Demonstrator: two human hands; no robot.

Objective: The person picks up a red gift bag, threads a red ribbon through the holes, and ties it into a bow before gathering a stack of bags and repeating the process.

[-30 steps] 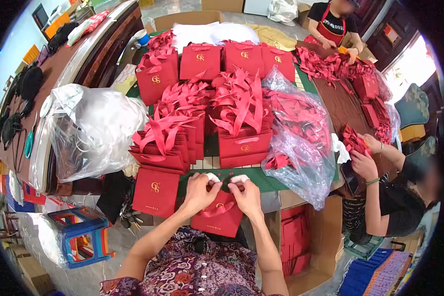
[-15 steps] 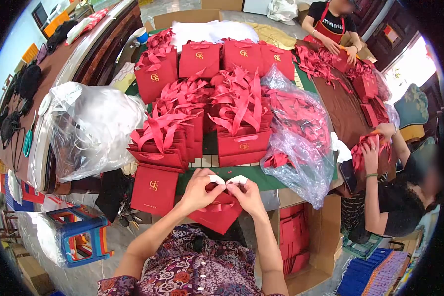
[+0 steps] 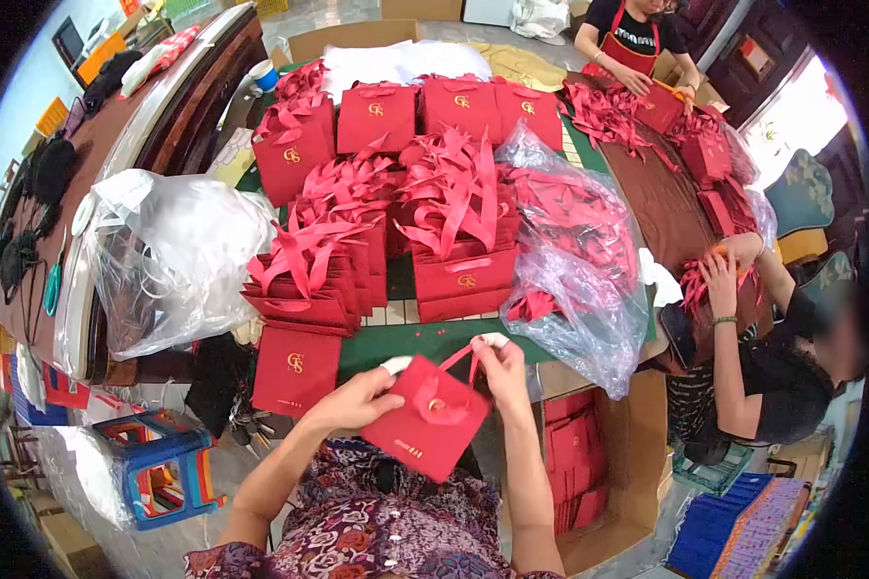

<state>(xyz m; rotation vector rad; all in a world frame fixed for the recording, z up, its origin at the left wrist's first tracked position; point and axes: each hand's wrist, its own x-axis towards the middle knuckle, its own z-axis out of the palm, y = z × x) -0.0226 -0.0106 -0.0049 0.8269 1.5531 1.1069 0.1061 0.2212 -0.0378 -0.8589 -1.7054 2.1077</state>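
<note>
A small red paper gift bag [image 3: 434,439] with gold lettering hangs tilted in front of my body. My left hand [image 3: 357,398] grips its left edge, thumb on the front face. Up at the right, my right hand [image 3: 503,374] pinches the bag's pink-red ribbon handle [image 3: 462,355] and draws it taut. White wraps cover some fingertips on both hands. A loop of ribbon lies across the bag's front and partly hides the gold logo. Left of my hands, another red bag [image 3: 296,372] lies at the table's front edge.
Rows of red bags [image 3: 465,282] with ribbon handles fill the green-covered table. Clear plastic bags flank them, one with white contents [image 3: 179,261], one with red ribbons [image 3: 574,289]. A cardboard box [image 3: 628,482] of red pieces stands below right. Two people work at the right.
The gift bag has come up and turned its logo face toward me. My hands have moved apart: the left to the bag's side, the right up and rightward with the ribbon.
</note>
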